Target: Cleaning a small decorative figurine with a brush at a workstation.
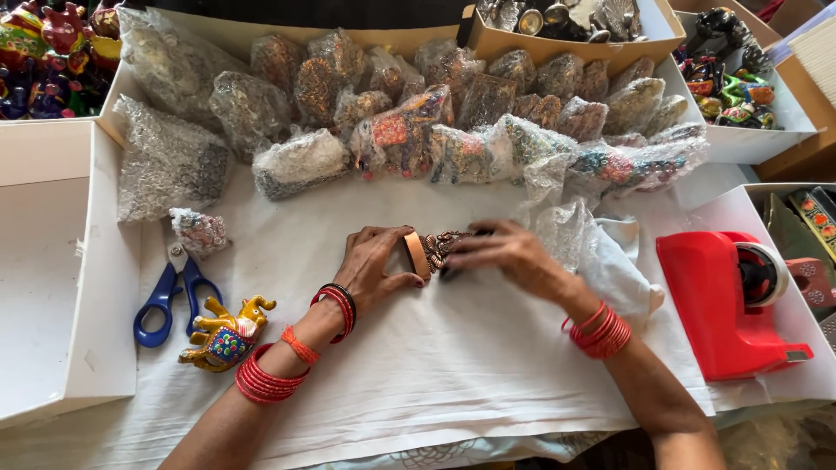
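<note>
Both hands on a small copper ornament at mid-bench.
The left hand grips its end; the right hand presses fingers on it, beside bubble wrap. Scissors, a toy elephant and a red tape dispenser lie around.

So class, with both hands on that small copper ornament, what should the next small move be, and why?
Probably draw the bubble wrap over the copper ornament: the left hand and right hand pin it bare on the white sheet, with the loose wrap beside the right hand.
</note>
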